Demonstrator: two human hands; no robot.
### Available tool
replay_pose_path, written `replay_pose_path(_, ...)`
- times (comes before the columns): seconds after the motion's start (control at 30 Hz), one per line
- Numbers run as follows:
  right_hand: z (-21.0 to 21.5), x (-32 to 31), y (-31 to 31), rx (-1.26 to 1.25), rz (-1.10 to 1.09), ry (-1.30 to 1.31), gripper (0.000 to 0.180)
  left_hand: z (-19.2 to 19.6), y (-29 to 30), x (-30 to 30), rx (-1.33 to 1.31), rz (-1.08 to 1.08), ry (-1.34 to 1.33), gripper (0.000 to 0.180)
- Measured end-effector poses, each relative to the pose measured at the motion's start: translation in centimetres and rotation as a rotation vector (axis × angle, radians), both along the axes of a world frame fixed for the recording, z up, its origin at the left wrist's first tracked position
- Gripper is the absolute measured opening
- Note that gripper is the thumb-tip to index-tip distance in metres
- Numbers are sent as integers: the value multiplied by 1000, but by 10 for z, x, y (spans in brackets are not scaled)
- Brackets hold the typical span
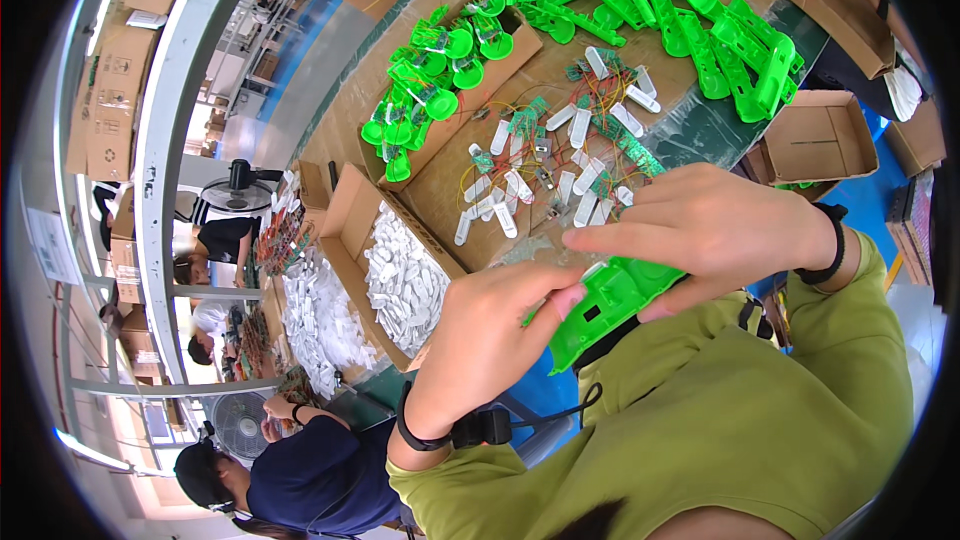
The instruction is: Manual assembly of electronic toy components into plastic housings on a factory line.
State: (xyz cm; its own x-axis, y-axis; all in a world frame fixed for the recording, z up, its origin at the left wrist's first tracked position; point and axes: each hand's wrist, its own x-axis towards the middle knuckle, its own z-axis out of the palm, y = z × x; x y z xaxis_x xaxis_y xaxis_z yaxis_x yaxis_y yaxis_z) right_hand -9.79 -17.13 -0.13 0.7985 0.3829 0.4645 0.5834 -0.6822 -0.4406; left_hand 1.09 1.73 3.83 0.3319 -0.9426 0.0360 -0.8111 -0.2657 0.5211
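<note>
Both hands close on one green plastic housing [605,308], held up near the chest above the counter [700,125]. Left hand [490,335] grips its lower left end, fingers curled round the edge with a fingertip pressed on the top face. Right hand [715,225] lies over the upper end, fingers spread flat across it and thumb tucked beneath, so much of the housing is hidden under that palm.

Beyond the hands, on a flat sheet of cardboard [450,175], lie small white plastic pieces [580,125] tangled with thin coloured wires and little green circuit boards [620,140]. To the left of these an open carton holds green round-headed parts [430,80]. Further back a heap of long green mouldings [680,10] covers the counter. An open carton of white parts [405,280] sits just left of the left hand, with more white parts [320,325] piled beside it. An empty brown box [820,140] stands to the right, behind the right wrist.

Another person in a dark cap and navy shirt [300,475] works at lower left, near a floor fan [240,425]
</note>
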Motion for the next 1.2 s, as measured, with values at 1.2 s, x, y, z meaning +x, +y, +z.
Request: replay_pose_path(1.2, -143, 219, -61, -211, -551, 159, 17, -132, 72, 18, -241, 432, 1062, 56)
